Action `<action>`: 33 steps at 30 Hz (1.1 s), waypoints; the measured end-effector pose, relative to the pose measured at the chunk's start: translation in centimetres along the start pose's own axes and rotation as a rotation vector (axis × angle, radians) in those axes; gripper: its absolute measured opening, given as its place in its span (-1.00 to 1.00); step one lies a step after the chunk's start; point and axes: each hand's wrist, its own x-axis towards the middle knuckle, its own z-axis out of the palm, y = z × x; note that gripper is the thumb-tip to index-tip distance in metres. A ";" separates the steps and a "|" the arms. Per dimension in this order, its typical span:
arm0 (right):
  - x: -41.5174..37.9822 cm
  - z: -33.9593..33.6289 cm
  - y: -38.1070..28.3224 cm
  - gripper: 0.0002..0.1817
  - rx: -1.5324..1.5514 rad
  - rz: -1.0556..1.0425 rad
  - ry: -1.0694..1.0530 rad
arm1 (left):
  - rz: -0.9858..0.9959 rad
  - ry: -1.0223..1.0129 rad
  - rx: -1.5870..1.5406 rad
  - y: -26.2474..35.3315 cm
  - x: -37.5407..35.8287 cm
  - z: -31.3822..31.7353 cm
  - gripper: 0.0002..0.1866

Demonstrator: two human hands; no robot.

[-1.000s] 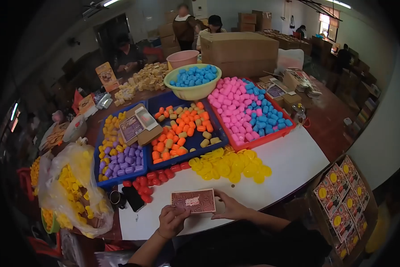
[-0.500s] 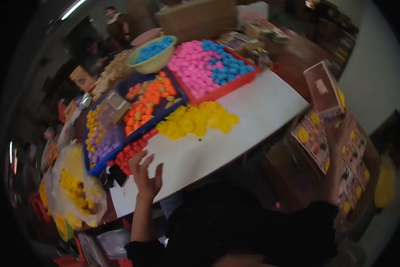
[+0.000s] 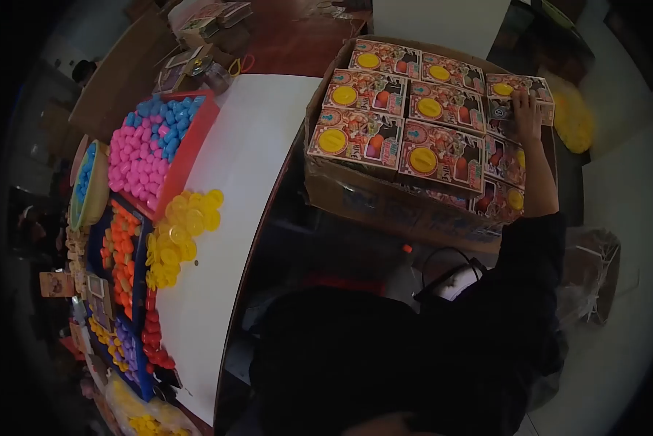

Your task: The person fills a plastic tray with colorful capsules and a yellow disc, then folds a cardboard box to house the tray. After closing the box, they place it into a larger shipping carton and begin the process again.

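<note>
My right hand [image 3: 527,120] is at the far right corner of a cardboard carton [image 3: 399,211]. Its fingers are closed over the near edge of a small printed box [image 3: 501,87] with a round yellow piece on its face. My thumb is hard to make out. Rows of similar printed boxes [image 3: 443,105] fill the carton, and the held one sits beside them. My left hand is out of view.
A white table [image 3: 246,145] at left bears a red tray [image 3: 195,152] of pink and blue pieces, yellow discs [image 3: 177,240], red pieces [image 3: 154,338] and a blue tray [image 3: 141,291]. A yellow bag [image 3: 574,116] lies beyond the carton.
My view has swung right, from the table to the carton. My right hand has brought the printed box down at the carton's corner. My left hand has left the view.
</note>
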 end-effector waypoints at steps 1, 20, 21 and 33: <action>0.5 0.6 -0.2 -0.42 0.001 0.047 -0.022 | -0.086 -0.031 -0.022 -0.6 -0.9 -0.7 -0.64; 1.5 12.1 2.2 -0.01 0.522 1.028 -0.415 | -0.874 -0.283 -0.014 -16.2 -35.4 -18.7 -0.43; 0.6 12.1 3.2 -0.01 0.536 1.011 -0.413 | -0.944 -0.291 -0.103 -16.6 -35.7 -19.2 -0.42; 7.2 5.2 -2.9 -0.18 0.650 0.562 -0.224 | -1.056 -0.139 -0.070 -10.8 -32.4 -17.6 -0.43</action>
